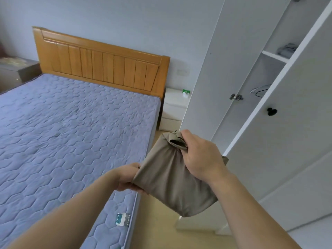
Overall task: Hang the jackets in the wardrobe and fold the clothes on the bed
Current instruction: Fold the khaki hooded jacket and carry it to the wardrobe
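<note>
Gripping a taupe garment (pixel 170 178) from two sides, the person holds it in the air over the strip of floor between the bed (pixel 71 123) and the open wardrobe (pixel 303 133), low in the head view, toward 5 o'clock of centre. The left hand (pixel 127 178) pinches the cloth's edge at its 9 o'clock side, fingers curled under the fabric. The right hand (pixel 199 155) clutches a bunched corner at about 1 o'clock, with folds of cloth squeezed out past the thumb. The garment is gathered into a loose, roughly folded bundle that sags between the two grips. It looks thin, soft and light, with no stiffness of its own, so it should drape wherever it is let go and slip out of its folds if held at one point only. Edges and corners seem the best places to hold it, spreading them apart to flatten it. The bare quilted mattress lies at 9 o'clock as a surface for folding. Inside the wardrobe, at 2 o'clock, hang wire hangers (pixel 260 89), and grey clothes (pixel 287 49) rest on the shelf above.
</note>
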Demonstrator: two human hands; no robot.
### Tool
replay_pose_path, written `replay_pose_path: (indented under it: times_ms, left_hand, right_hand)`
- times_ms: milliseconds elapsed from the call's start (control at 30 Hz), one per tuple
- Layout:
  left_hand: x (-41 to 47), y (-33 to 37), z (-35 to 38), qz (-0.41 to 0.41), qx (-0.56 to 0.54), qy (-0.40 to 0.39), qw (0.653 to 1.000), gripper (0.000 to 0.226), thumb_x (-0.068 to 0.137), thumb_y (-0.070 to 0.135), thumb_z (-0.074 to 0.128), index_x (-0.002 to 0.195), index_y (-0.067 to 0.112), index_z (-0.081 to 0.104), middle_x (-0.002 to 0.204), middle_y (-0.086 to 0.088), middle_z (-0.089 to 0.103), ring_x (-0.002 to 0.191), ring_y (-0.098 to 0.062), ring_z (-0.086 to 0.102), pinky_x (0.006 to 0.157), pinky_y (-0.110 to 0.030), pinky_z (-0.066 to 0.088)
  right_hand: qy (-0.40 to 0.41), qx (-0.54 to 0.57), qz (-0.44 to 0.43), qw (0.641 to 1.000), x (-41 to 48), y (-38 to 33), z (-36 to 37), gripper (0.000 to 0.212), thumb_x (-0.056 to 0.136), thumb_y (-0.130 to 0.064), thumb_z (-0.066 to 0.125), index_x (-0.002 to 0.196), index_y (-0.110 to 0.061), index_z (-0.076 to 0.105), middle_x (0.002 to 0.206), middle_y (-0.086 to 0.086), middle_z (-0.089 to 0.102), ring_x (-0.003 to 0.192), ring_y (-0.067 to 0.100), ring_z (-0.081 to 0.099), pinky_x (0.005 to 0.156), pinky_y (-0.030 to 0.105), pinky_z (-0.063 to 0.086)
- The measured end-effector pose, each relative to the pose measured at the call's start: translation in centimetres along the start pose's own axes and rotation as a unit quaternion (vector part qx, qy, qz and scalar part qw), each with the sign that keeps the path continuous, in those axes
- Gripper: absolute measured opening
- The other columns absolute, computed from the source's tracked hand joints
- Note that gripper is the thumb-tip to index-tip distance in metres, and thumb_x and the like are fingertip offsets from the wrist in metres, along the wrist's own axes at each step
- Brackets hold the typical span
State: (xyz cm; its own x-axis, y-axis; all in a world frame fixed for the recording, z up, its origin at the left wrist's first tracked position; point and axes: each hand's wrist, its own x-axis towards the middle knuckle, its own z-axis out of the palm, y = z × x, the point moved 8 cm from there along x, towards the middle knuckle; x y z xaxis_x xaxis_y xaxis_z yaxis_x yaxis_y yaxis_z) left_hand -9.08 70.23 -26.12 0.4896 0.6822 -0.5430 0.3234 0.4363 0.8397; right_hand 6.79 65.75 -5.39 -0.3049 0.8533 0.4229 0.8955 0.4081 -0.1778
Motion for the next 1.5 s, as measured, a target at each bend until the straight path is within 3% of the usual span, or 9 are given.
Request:
replay_pose_path:
  times_ms: [300,433,567,667,767,867,1067,1233,1500]
  left_hand:
    - [3.8,3.0,-6.0,-0.018,-0.024,0.179,0.983,0.034,0.098,0.002,0.041,0.078,0.008,0.068,0.069,-0.014,0.068,0.052,-0.021,0.064,0.047,-0.026,0.051]
    - [5.4,3.8,-6.2,0.014,-0.215,0.112,0.97,0.009,0.086,0.006,0.062,0.079,0.01,0.064,0.066,-0.007,0.06,0.051,-0.016,0.057,0.044,-0.02,0.045]
    - [8.9,4.0,-7.8,0.137,-0.436,0.054,0.888,0.062,0.067,0.059,0.087,0.109,0.02,0.065,0.091,-0.002,0.06,0.076,-0.018,0.055,0.063,-0.028,0.04]
    - [13.4,4.2,-6.5,0.119,-0.408,0.057,0.903,0.085,0.065,0.081,0.068,0.125,0.022,0.065,0.105,0.001,0.064,0.088,-0.017,0.057,0.073,-0.031,0.038]
    - [18.0,6.0,-5.1,0.103,-0.407,0.041,0.906,0.114,0.054,0.091,0.064,0.142,0.018,0.058,0.137,-0.004,0.057,0.125,-0.023,0.051,0.105,-0.041,0.039]
    - [21.7,8.6,-6.1,0.065,-0.432,0.047,0.898,0.113,0.057,0.09,0.061,0.145,0.02,0.054,0.142,-0.005,0.061,0.134,-0.024,0.055,0.118,-0.048,0.037]
    - [28.3,14.2,-11.5,0.052,-0.422,0.05,0.904,0.075,0.076,0.067,0.062,0.127,0.013,0.067,0.121,-0.011,0.073,0.105,-0.023,0.073,0.078,-0.034,0.059]
    - [33.8,20.5,-14.0,0.078,-0.295,0.116,0.945,0.084,0.063,0.07,0.079,0.12,0.009,0.068,0.106,-0.007,0.078,0.101,-0.024,0.074,0.095,-0.043,0.058]
    - [43.5,36.9,-9.6,0.198,-0.034,0.114,0.973,0.039,0.085,0.057,0.074,0.092,0.019,0.068,0.081,0.009,0.071,0.073,-0.006,0.067,0.051,-0.01,0.045]
  right_hand:
    - [0.067,-0.001,-0.12,0.991,4.8,3.7,0.8,0.023,0.087,-0.027,0.044,0.107,-0.02,0.053,0.072,-0.001,0.064,0.056,0.031,0.06,0.042,0.035,0.045]
    - [0.044,0.039,-0.062,0.996,8.6,7.9,2.2,0.015,0.092,-0.026,0.047,0.107,-0.026,0.046,0.08,0.006,0.068,0.071,0.043,0.063,0.055,0.043,0.05]
    - [0.034,0.111,0.029,0.993,13.3,11.8,3.0,0.007,0.099,-0.025,0.051,0.105,-0.022,0.053,0.091,0.007,0.068,0.084,0.04,0.06,0.069,0.047,0.051]
    - [0.021,0.143,0.05,0.988,17.4,12.7,5.0,0.005,0.101,-0.03,0.048,0.103,-0.028,0.052,0.09,0.005,0.067,0.083,0.036,0.06,0.071,0.048,0.053]
    - [-0.001,0.131,0.041,0.991,21.7,12.9,7.8,0.008,0.101,-0.027,0.048,0.106,-0.024,0.053,0.091,0.006,0.067,0.082,0.034,0.059,0.071,0.048,0.054]
    - [-0.004,0.118,0.057,0.991,26.5,14.3,10.1,0.008,0.101,-0.026,0.048,0.106,-0.023,0.052,0.092,0.007,0.066,0.083,0.035,0.059,0.07,0.046,0.054]
    - [0.041,0.146,0.208,0.966,32.1,22.9,11.4,0.013,0.104,-0.03,0.045,0.107,-0.023,0.056,0.09,0.002,0.064,0.082,0.027,0.059,0.068,0.039,0.049]
    - [0.099,0.137,0.33,0.929,31.8,32.5,9.9,0.021,0.105,-0.033,0.046,0.114,-0.018,0.059,0.092,-0.004,0.06,0.084,0.021,0.053,0.066,0.031,0.036]
    - [0.235,0.137,0.485,0.831,25.8,47.0,4.1,0.026,0.106,-0.038,0.044,0.099,-0.017,0.058,0.091,-0.002,0.062,0.088,0.02,0.059,0.063,0.029,0.039]
